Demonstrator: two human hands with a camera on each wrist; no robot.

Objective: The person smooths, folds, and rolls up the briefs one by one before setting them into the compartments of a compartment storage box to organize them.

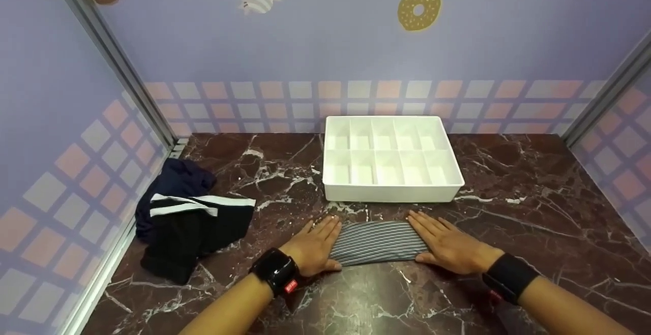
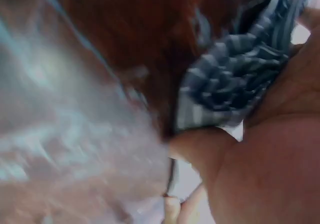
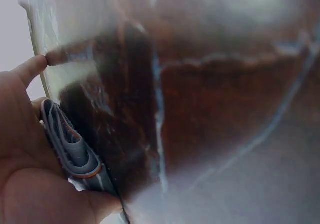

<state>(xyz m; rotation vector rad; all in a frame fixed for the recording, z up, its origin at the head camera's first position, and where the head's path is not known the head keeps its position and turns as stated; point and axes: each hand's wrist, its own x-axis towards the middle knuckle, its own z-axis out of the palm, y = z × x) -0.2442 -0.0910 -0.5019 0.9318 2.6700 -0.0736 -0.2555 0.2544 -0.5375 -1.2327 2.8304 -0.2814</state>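
— Striped grey cloth point(image 1: 377, 242): where does it lie?

— Flat on the marble worktop point(image 1: 534, 187), near the person, folded into a narrow band just in front of the white divided tray point(image 1: 391, 192).

— And the hands?

— The left hand point(image 1: 314, 246) lies on the band's left end and the right hand point(image 1: 447, 246) on its right end. Both have straight fingers pressing down, so neither grip is closed around the fabric. The right wrist view shows the layered folded edge under the thumb.

— How far along does the work look?

— Judging by the layers, the cloth is already folded at least once. None of the tray's compartments that can be seen holds anything. A dark garment with white stripes point(image 1: 190, 218) lies in a loose heap at the far left, well apart from the hands and seemingly unfolded. So most of the work seems left.

— Anything hard to read?

— Both wrist views are blurred. The left one shows little beyond striped fabric against the palm. What kind of garment the cloth is cannot be told, and the tray's near compartments are partly hidden by its front wall.
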